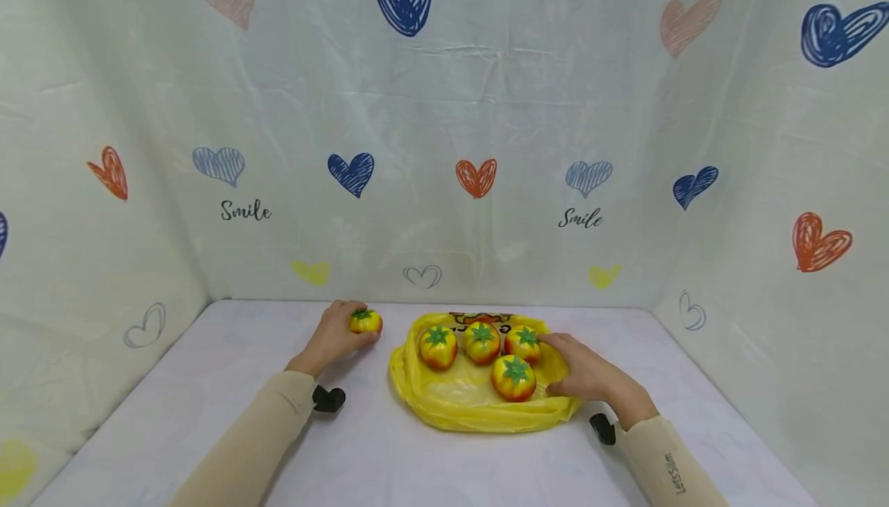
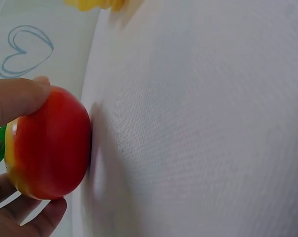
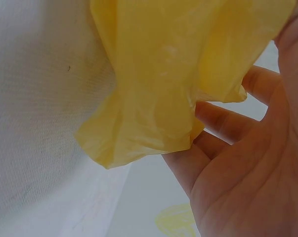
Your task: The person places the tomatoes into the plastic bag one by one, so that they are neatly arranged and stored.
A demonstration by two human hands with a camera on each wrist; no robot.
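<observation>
At the back left of the table, my left hand grips a glossy red-and-yellow tomato with a green leafy top. The left wrist view shows the thumb on one side of that tomato and fingers on the other, its base at the tabletop. A yellow plastic bag lies spread in the middle, with several similar tomatoes on it. My right hand is spread at the bag's right side, fingertips by the rightmost tomato. In the right wrist view, the bag's edge covers some fingertips.
A pale table carries everything. Whitish curtains printed with hearts and "Smile" stand behind it and at both sides. Dark print shows on the bag's far part. Black wrist pieces sit at both sleeve cuffs.
</observation>
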